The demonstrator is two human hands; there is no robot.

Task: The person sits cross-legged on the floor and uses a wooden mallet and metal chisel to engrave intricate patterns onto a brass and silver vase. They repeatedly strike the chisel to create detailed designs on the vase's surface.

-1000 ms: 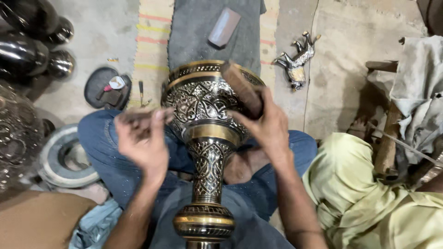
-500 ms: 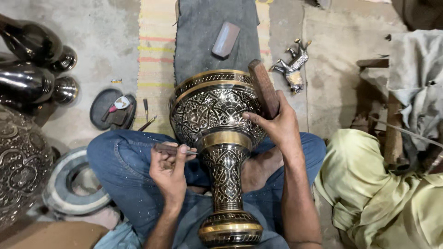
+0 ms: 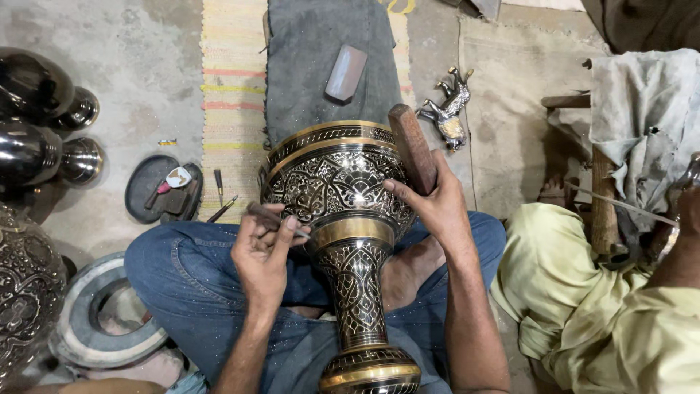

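The vase (image 3: 339, 219) lies across the lap between both hands, mouth pointing away. The left hand (image 3: 264, 252) is closed on a thin chisel (image 3: 273, 219), tip against the vase's left side. The right hand (image 3: 437, 208) grips a wooden mallet (image 3: 412, 146), fingertips touching the vase's body; a grey block (image 3: 346, 71) lies beyond on the cloth (image 3: 306, 66).
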